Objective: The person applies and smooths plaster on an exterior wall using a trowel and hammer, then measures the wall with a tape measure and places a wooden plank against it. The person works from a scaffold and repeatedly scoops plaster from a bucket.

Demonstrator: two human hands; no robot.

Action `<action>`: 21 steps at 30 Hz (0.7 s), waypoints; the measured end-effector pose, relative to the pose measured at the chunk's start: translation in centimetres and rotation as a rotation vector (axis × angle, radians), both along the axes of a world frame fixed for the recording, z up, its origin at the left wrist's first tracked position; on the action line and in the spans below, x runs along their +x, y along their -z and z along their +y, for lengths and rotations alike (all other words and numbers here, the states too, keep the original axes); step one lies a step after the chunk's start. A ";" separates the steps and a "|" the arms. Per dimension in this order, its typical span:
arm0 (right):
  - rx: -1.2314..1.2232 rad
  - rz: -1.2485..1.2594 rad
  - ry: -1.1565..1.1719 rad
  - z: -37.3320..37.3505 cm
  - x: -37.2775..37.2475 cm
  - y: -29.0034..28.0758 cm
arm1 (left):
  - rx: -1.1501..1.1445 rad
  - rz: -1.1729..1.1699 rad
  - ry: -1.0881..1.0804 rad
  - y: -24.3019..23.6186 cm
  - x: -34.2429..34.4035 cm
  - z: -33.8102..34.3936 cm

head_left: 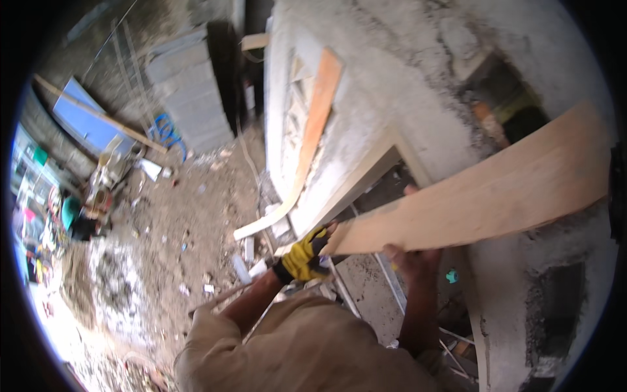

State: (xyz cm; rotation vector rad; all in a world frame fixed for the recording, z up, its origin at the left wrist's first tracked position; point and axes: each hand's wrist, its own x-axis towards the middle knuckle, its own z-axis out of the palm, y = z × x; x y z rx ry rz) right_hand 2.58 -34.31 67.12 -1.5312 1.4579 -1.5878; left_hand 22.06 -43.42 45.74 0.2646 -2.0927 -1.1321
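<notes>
A long, flat wooden board slants up to the right in front of me, its far end reaching the right rim of the picture. My left hand, in a yellow and black work glove, grips the board's lower left end. My right hand is bare and holds the board's near edge from beneath. A fingertip shows past the opposite edge, while the rest of those fingers are hidden behind the wood. Behind the board, a rectangular opening in the rough plastered wall is partly covered.
Another plank leans along the pale wall. Grey blocks are stacked at the far left, near a blue panel and a coil of blue hose. Debris is scattered over the dirt ground. A person in green bends at far left.
</notes>
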 end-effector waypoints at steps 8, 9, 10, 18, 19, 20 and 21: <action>0.012 0.169 -0.147 -10.7 4.6 -5.1 | 0.330 0.115 -0.733 0.9 4.5 -1.6; -0.056 0.210 -0.106 -12.9 4.3 -4.2 | 0.402 0.280 -0.768 -0.2 6.3 -2.0; 0.006 0.087 -0.100 -15.1 4.0 -2.8 | 0.458 0.474 -0.819 -1.7 7.9 -1.9; 0.394 -0.234 0.219 -37.0 -0.5 21.1 | 0.325 0.905 -1.273 -9.9 18.9 7.4; 0.448 -0.306 0.258 -39.4 -3.4 24.5 | 0.295 0.880 -1.285 -9.7 20.3 9.3; 0.490 -0.379 0.313 -41.4 -7.1 27.5 | 0.290 0.871 -1.293 -10.7 20.5 9.9; 0.527 -0.379 0.359 -42.4 -7.5 28.7 | 0.269 0.828 -1.381 -11.3 21.0 11.1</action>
